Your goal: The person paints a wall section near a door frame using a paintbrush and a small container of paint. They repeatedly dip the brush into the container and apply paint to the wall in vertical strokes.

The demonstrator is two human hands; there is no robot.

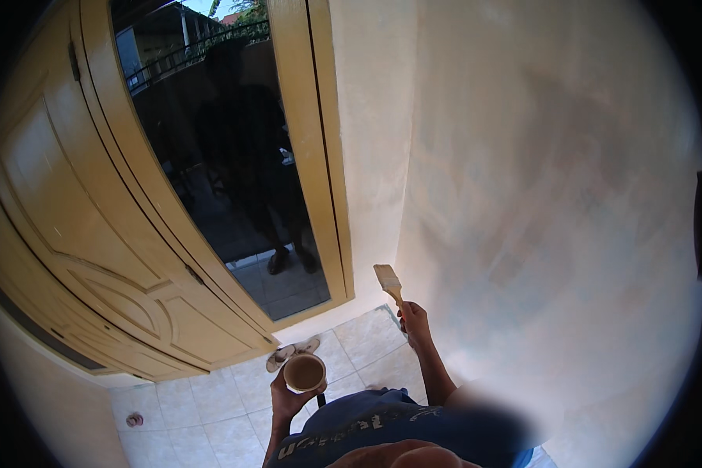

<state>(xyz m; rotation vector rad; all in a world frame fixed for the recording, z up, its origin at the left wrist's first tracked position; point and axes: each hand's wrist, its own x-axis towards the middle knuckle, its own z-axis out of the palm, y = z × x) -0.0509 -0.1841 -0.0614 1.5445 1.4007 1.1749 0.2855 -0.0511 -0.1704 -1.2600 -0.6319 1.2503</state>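
Note:
My left hand holds a cup at the lower middle, seen from above, with tan liquid or an interior of that colour showing. My right hand grips a wooden-handled paintbrush, raised with its pale bristle end up and to the left, near the corner where two cream walls meet. Whether the bristles touch the wall I cannot tell. My blue shirt fills part of the lower edge.
A yellow-painted wooden door and a dark glass panel with a reflected figure stand at left and centre. Light sandals lie on the tiled floor by the doorway. A small pinkish object lies farther left.

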